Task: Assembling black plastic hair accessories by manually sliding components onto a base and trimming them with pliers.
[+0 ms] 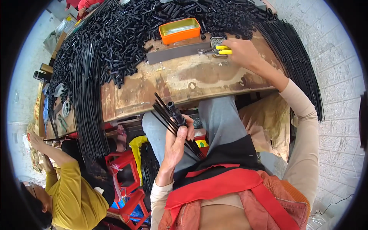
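Observation:
My left hand [177, 142], above my lap, is closed around several thin black rods [161, 111] and a black tubular fitting [175, 113], which points up and away from me. Over the table, my right hand [243, 53] grips pliers with yellow handles [224, 51]. Their jaws point left, close to the end of a flat grey bar [172, 53]. Partly behind the pliers sits a small metal tray [217, 39] of tiny pieces. The ends of the rods below my left hand are partly hidden by it.
A large heap of black tubular fittings [126, 34] covers the back of the wooden table [191, 82]. An orange tin [180, 36] stands before it. Long black rods hang over the edge at left [87, 96] and right [295, 57]. A co-worker in yellow [74, 195] sits at left, near red stools [126, 172].

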The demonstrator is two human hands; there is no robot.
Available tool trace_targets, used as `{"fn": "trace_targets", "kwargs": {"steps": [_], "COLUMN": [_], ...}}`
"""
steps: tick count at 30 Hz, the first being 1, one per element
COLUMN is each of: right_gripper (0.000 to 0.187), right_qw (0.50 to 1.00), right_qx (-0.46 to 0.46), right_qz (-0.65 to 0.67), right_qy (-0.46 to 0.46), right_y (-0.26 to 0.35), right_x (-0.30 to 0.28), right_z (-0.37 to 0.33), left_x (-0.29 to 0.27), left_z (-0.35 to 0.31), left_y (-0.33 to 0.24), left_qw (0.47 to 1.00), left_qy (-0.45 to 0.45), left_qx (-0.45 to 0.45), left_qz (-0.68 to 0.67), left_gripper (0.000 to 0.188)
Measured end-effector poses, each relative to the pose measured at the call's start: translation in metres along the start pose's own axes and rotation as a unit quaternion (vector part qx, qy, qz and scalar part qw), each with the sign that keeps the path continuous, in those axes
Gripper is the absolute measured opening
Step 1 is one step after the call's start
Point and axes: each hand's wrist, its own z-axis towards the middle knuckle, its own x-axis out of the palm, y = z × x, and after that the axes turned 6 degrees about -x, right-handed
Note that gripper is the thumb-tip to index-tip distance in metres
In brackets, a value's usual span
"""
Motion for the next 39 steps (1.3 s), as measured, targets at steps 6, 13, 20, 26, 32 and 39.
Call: {"fn": "trace_targets", "kwargs": {"steps": [6,13,20,26,32,39], "right_gripper": [0.025,0.028,0.019,0.018,0.011,0.016], "right_qw": [1.0,0.983,0.865,0.846,0.529,0.497], "right_qx": [-0.002,0.1,0.228,0.241,0.202,0.132], "right_qz": [0.0,0.149,0.442,0.47,0.819,0.854], "right_qy": [0.029,0.047,0.062,0.077,0.095,0.083], "right_y": [-0.008,-0.024,-0.044,-0.033,0.051,0.203], "right_x": [0.015,0.001,0.007,-0.01,-0.033,-0.067], "right_z": [0.022,0.034,0.045,0.038,0.0,-0.088], "left_x": [-0.005,0.002,0.026,0.029,0.027,0.022], "left_z": [0.011,-0.012,-0.039,-0.05,-0.062,-0.052], "left_y": [-0.003,-0.015,-0.017,-0.015,-0.021,-0.019], "left_qw": [1.0,1.0,0.997,0.997,0.993,0.995], "left_qy": [-0.003,-0.003,0.041,0.029,0.066,0.016], "left_qx": [-0.016,-0.001,0.035,0.06,0.077,0.082], "left_qz": [-0.012,0.001,0.048,0.038,0.064,0.054], "left_gripper": [0.035,0.036,0.031,0.034,0.049,0.079]}}
